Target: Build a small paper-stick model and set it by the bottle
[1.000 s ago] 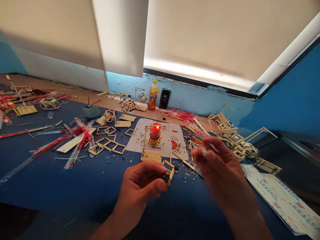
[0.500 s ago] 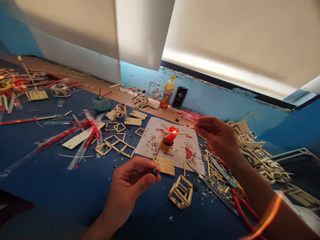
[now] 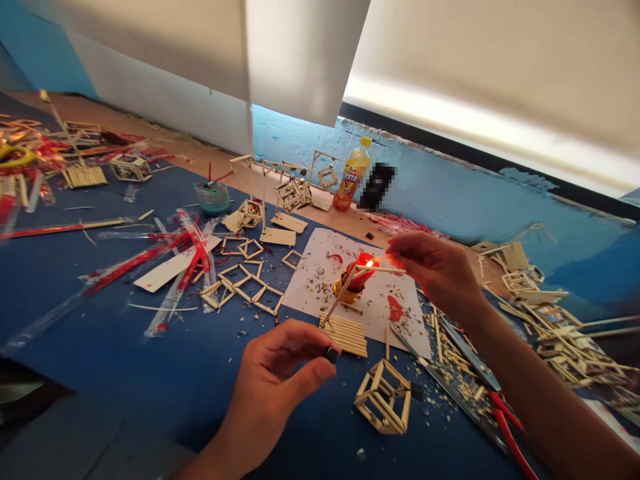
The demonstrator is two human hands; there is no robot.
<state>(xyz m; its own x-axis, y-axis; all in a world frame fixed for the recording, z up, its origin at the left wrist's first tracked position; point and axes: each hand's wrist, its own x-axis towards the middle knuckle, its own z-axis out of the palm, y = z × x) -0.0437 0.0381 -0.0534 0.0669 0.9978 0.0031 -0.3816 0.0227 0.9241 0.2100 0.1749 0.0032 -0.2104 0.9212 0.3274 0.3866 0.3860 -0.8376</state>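
My left hand is low in the middle, its thumb and forefinger pinched on a small black piece. My right hand reaches over the white paper sheet and pinches a thin stick whose tip is at the flame of the red candle on a gold base. A small open cube of sticks lies on the blue table to the right of my left hand. A flat panel of sticks lies at the paper's near edge.
Square stick frames and red-striped plastic wrappers litter the left. An orange drink bottle stands by the blue wall. A teal bowl sits behind. A pile of stick pieces and a blade tool with red handles lie at the right.
My right hand left the spot near my left hand and carried the stick out to the candle flame. The stick cube now lies on the table. The view has shifted left.
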